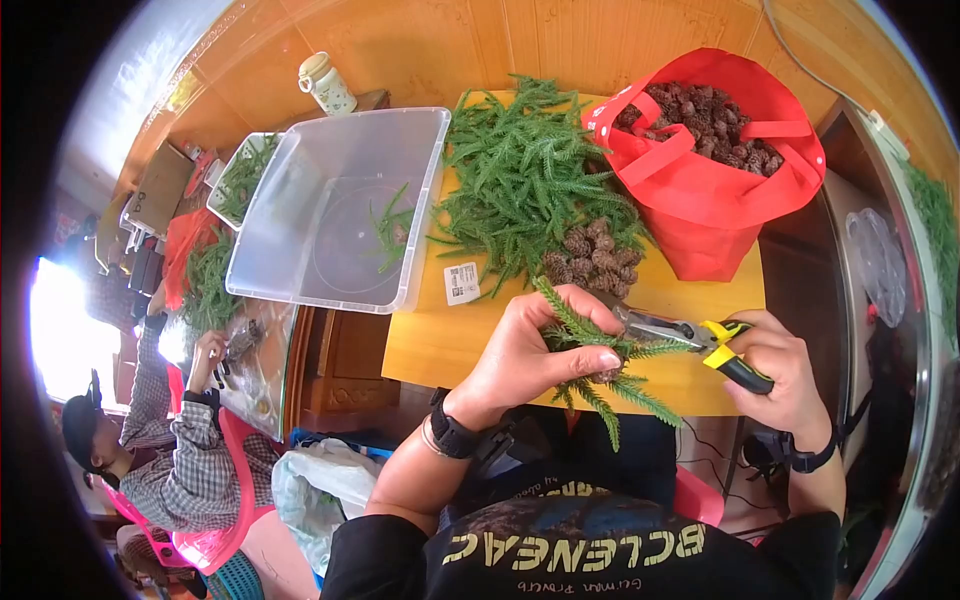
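My left hand (525, 352) is closed around a bunch of green artificial pine sprigs (598, 405) whose tips fan out below and beside the fingers. A brown pine cone (607, 376) shows partly under my thumb. In my right hand (785, 375) is a pair of pliers (745, 374) with yellow and black handles. Its metal jaws reach left to the sprigs, beside my left fingers; what lies between them I cannot make out. Just beyond my hands, a small heap of pine cones (600, 262) sits against a large pile of pine sprigs (535, 180) on the yellow table (450, 345).
A red bag (700, 225) full of pine cones stands at the back right. To the left is a clear plastic bin (330, 285) with one sprig inside. A white label card (462, 284) lies on the table. Another person (190, 470) works at a table on the far left.
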A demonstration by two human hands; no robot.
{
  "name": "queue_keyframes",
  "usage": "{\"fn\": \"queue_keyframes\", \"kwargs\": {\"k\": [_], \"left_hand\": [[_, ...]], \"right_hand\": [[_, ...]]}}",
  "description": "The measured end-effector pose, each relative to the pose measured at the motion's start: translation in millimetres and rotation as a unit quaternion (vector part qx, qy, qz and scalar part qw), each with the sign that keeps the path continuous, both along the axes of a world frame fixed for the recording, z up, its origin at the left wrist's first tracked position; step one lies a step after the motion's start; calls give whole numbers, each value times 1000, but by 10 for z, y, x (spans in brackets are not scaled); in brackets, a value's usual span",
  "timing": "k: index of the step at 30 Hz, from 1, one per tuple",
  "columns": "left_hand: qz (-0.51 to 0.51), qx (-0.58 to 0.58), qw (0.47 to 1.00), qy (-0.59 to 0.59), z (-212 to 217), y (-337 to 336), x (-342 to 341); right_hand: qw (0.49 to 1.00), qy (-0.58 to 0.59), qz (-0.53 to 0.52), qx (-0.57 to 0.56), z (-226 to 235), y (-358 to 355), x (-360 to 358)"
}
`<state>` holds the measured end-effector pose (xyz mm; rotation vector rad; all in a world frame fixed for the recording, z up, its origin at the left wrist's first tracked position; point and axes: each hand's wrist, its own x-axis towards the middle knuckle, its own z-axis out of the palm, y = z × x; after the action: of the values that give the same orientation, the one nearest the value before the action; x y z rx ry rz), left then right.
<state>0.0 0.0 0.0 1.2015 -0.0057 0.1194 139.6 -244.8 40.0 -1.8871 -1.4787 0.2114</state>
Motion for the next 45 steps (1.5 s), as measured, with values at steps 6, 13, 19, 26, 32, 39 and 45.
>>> {"fn": "queue_keyframes", "kwargs": {"k": [6,13,19,26,32,39,45], "left_hand": [[-3,-5,999,-45,-35,24,34],[29,30,999,-5,49,-7,17],[86,156,983,-53,13,-7,15],[85,160,982,-60,-17,5,22],[76,142,987,-30,-54,29,15],[86,87,992,-7,-29,100,29],[172,43,984,9,17,297,-38]], "right_hand": [[999,-52,6,4,79,14,28],[988,-145,20,-39,237,44,68],[990,-137,25,-26,171,65,80],[977,-212,4,-36,155,54,31],[986,-157,0,-47,94,43,33],[992,51,-101,-59,-58,-177,99],[950,-21,-281,-133,-680,-395,275]]}}
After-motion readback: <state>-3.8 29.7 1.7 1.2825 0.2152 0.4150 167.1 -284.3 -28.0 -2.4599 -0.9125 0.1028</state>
